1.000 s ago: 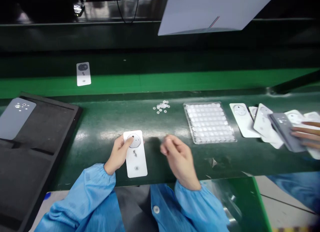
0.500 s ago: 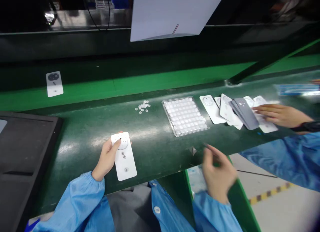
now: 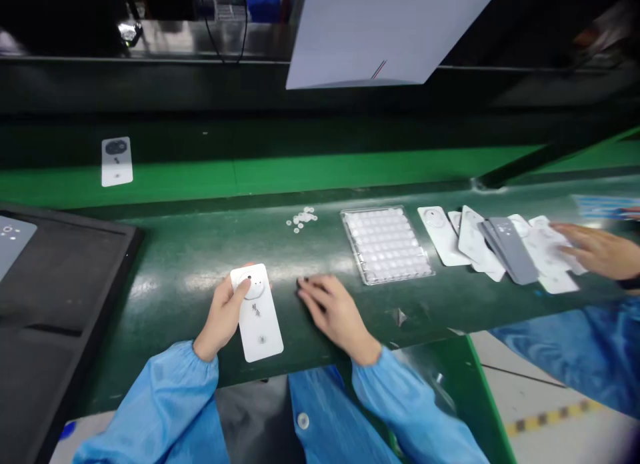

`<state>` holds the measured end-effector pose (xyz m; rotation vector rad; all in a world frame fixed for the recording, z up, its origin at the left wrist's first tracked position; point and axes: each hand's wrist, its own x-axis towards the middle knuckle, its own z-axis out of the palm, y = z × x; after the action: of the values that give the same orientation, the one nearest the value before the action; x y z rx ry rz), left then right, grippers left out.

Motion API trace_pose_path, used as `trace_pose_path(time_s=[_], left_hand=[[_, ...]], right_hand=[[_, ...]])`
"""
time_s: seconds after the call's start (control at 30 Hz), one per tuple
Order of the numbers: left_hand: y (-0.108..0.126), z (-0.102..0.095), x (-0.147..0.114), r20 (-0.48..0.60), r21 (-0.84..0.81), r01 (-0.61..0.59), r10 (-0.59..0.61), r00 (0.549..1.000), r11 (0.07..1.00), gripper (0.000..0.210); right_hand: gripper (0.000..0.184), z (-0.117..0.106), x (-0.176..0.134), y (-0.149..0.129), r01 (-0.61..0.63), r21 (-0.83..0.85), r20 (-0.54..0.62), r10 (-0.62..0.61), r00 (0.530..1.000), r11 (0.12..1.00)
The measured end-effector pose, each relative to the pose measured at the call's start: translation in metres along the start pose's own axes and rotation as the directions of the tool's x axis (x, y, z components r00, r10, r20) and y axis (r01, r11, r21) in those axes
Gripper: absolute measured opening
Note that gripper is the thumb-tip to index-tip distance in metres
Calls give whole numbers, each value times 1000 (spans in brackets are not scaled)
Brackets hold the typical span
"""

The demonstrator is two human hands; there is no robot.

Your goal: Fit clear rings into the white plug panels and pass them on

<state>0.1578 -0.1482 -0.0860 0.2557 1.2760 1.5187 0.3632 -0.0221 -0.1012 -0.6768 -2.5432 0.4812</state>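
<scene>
My left hand (image 3: 223,315) grips a white phone-shaped panel (image 3: 263,336) by its upper end, thumb on the printed camera circle. Dark characters and a small round mark are printed down the panel. To its right, my right hand (image 3: 336,309) hovers over the green bench with fingers pinched on a small dark piece (image 3: 299,283), too small to name. Beyond the hands lie several small clear discs (image 3: 303,217) in a loose pile. A clear plastic tray (image 3: 389,245) of white round pieces rests to the right of them.
White panels (image 3: 440,236) and grey panels (image 3: 511,249) lie overlapping at right, where a co-worker's hand (image 3: 595,249) touches them. A black tray (image 3: 65,317) stands at left. One white panel (image 3: 117,171) is on the green back ledge. A green-rimmed bin (image 3: 485,397) sits below the bench edge.
My right hand has swung left from the bench's front edge towards the white panel, the dark piece still at its fingertips. My left hand keeps its hold. The view has shifted slightly.
</scene>
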Motion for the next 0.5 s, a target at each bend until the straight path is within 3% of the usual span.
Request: trace_pose_path(time_s=[0.1, 0.2, 0.37, 0.5], left_hand=[[-1, 2, 1, -28, -15, -14, 13, 1000, 1000, 83], [1, 4, 0, -43, 22, -55, 56, 998, 998, 95], [4, 5, -3, -24, 179, -137, 144, 989, 974, 89], [1, 4, -3, 29, 262, -162, 159, 987, 952, 56]], right_hand=[[43, -9, -63, -39, 54, 71, 121, -62, 991, 996], [34, -11, -92, -60, 81, 127, 85, -92, 992, 989], [20, -6, -91, -62, 92, 259, 28, -103, 994, 961], [16, -6, -82, -63, -15, 221, 64, 1, 998, 975]])
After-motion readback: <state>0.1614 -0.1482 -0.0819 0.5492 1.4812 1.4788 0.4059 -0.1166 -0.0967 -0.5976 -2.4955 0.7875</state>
